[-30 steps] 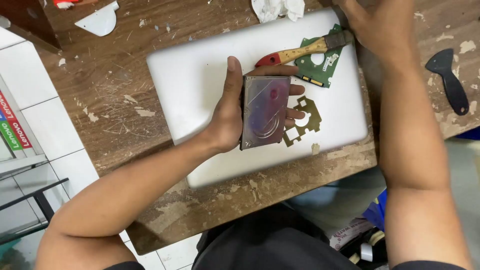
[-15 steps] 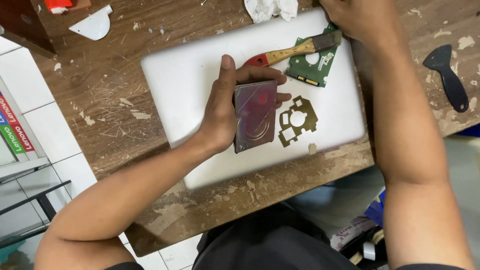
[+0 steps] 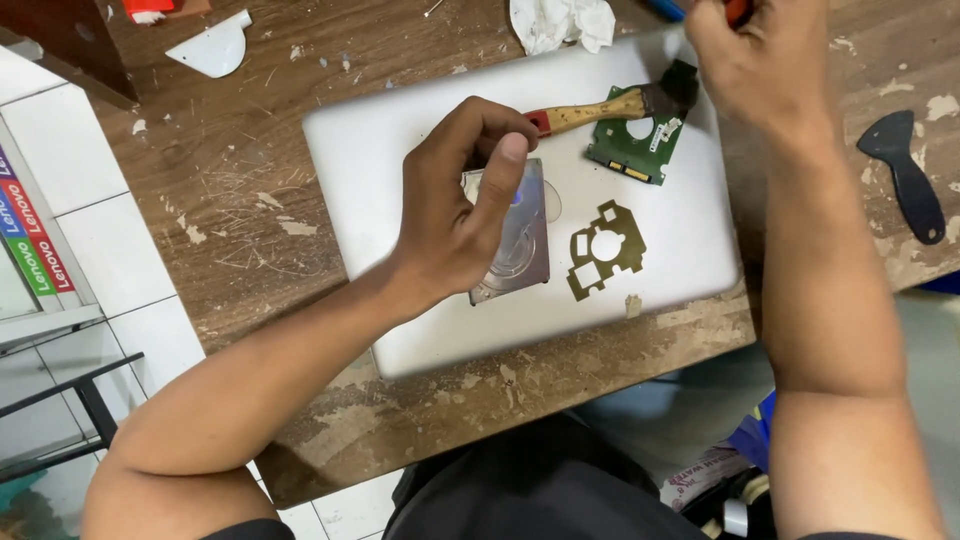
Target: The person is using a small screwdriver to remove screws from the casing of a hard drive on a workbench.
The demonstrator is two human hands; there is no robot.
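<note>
Two hands work: left hand (image 3: 460, 215) fingers curl gripping the hard drive (image 3: 515, 240); right hand (image 3: 765, 60) fingers clench a red-handled tool (image 3: 738, 10).

I see my left hand (image 3: 455, 215) gripping a metal hard drive (image 3: 515, 240) on a closed silver laptop (image 3: 420, 300). My right hand (image 3: 765, 65) is near a wooden-handled brush (image 3: 600, 108), beside a green circuit board (image 3: 635, 148), on the worn counter (image 3: 230, 190).

Worn wooden table (image 3: 230, 230). Crumpled white tissue (image 3: 560, 22) at far edge. Black scraper (image 3: 905, 170) at right. White plastic shard (image 3: 215, 45) upper left, beside a red item (image 3: 148, 8).
</note>
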